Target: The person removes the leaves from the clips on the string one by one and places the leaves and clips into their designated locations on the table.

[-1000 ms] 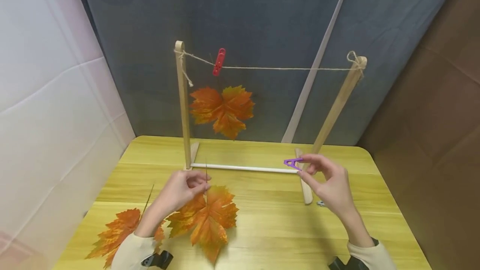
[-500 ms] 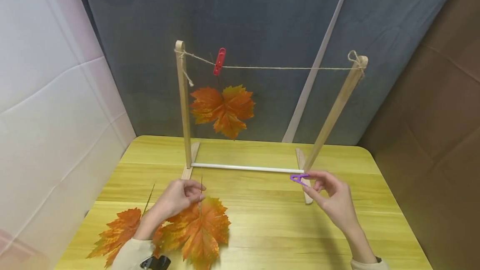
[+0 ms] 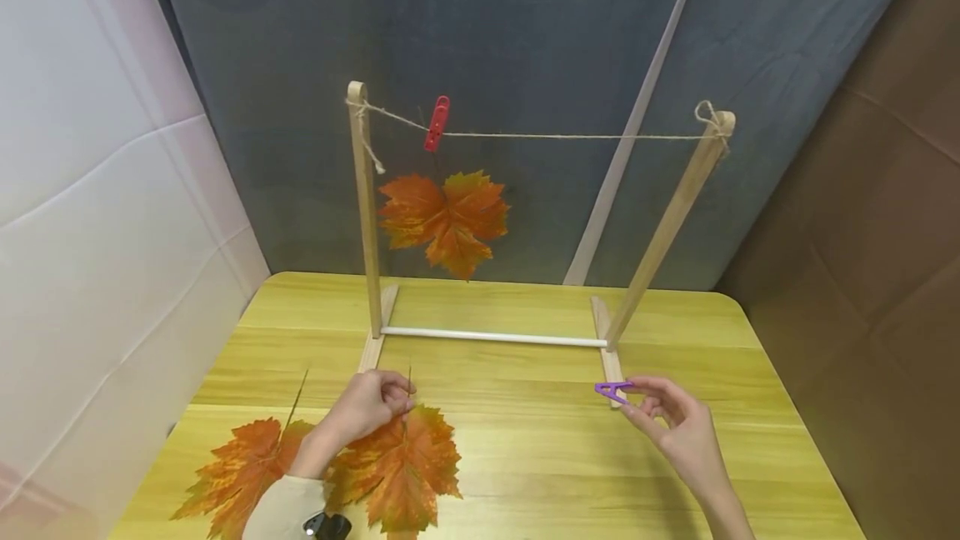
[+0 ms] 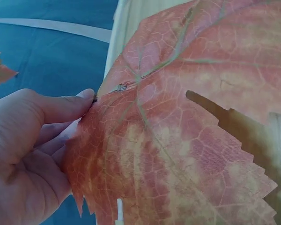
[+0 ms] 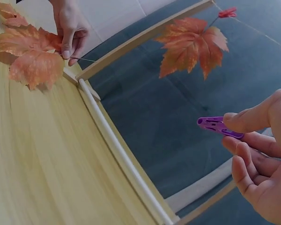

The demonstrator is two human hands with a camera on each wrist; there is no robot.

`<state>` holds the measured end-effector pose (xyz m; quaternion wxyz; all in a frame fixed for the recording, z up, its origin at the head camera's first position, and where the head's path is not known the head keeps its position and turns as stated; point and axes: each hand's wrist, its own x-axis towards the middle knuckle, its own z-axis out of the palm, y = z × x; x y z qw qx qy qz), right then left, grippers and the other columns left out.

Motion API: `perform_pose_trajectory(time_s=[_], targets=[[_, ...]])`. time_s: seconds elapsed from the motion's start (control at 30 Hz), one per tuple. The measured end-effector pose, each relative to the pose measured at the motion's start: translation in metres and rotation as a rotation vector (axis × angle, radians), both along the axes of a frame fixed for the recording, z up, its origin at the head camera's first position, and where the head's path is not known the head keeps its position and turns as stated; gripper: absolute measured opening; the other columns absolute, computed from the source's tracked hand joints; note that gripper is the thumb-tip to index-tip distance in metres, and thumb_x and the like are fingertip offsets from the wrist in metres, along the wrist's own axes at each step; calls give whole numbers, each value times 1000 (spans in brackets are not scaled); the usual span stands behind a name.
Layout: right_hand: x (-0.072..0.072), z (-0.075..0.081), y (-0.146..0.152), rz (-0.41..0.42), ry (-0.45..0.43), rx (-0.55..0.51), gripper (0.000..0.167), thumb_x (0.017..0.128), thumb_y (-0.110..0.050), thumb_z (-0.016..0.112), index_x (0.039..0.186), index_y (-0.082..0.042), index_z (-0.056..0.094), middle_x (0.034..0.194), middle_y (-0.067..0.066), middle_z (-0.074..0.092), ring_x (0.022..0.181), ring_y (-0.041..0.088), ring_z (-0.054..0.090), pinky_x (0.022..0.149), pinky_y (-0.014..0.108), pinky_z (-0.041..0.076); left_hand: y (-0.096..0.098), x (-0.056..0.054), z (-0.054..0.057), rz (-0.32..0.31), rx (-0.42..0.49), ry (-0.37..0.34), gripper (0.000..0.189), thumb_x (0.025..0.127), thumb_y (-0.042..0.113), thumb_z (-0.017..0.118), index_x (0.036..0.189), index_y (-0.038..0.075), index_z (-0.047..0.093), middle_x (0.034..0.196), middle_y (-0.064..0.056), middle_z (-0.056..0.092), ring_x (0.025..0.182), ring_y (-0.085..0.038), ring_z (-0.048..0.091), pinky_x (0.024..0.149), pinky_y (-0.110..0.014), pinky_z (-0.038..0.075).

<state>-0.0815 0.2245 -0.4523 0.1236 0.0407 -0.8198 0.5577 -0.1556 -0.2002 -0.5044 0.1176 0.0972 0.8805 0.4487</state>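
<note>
My left hand (image 3: pixel 367 405) pinches the thin stem of an orange maple leaf (image 3: pixel 408 473) between thumb and fingers; the leaf spreads toward me, low over the table. In the left wrist view, the veined leaf (image 4: pixel 164 136) fills much of the picture, its stem base at the thumb tip. My right hand (image 3: pixel 686 432) holds a purple clothespin (image 3: pixel 611 392) by its handle ends, near the stand's right foot. The right wrist view shows this clothespin (image 5: pixel 215 125) between thumb and fingertips. A second maple leaf (image 3: pixel 240 473) lies on the table, partly covered by my left forearm.
A wooden stand with a left post (image 3: pixel 365 215), a right post (image 3: pixel 671 227) and a white rod (image 3: pixel 495 337) stands on the table (image 3: pixel 525 457). Twine (image 3: pixel 562 137) runs between the posts. A red clothespin (image 3: pixel 437 125) on it holds a hanging maple leaf (image 3: pixel 450 219).
My right hand has come down toward me and slightly right with the purple clothespin. My left hand has lowered with its leaf. The hanging leaf has stayed in place.
</note>
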Motion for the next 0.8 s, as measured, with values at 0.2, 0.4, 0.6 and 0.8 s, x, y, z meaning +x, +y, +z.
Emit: perform_pose_trajectory(time_s=[0.2, 0.4, 0.6, 0.8], targets=[[7, -8, 8, -26, -55, -7, 35, 82, 4, 79, 115, 3, 69, 88, -5, 69, 74, 6, 62, 71, 21, 53, 1, 1, -7, 23, -29, 43, 11, 89, -3, 71, 100, -2, 72, 78, -2, 69, 69, -11, 65, 59, -22, 53], [11, -25, 19, 11, -70, -51, 37, 81, 8, 78, 115, 9, 65, 89, -6, 69, 75, 4, 62, 70, 20, 52, 3, 0, -13, 12, -34, 75, 9, 90, -1, 72, 99, -2, 71, 79, -1, 67, 72, -11, 60, 61, -21, 50], [13, -42, 34, 43, -90, -40, 38, 81, 8, 77, 117, 9, 64, 98, -8, 73, 76, 4, 63, 72, 19, 53, 5, 0, -19, 47, -57, 68, 7, 90, -1, 72, 97, 0, 70, 77, 0, 63, 70, -11, 54, 60, -21, 46], [16, -56, 43, 9, -133, 3, 40, 80, 4, 80, 117, 7, 65, 96, -7, 74, 74, 6, 62, 75, 18, 53, 5, 1, -25, 60, -66, 70, 10, 90, -2, 72, 99, 1, 71, 79, -1, 65, 71, -11, 55, 61, -21, 48]])
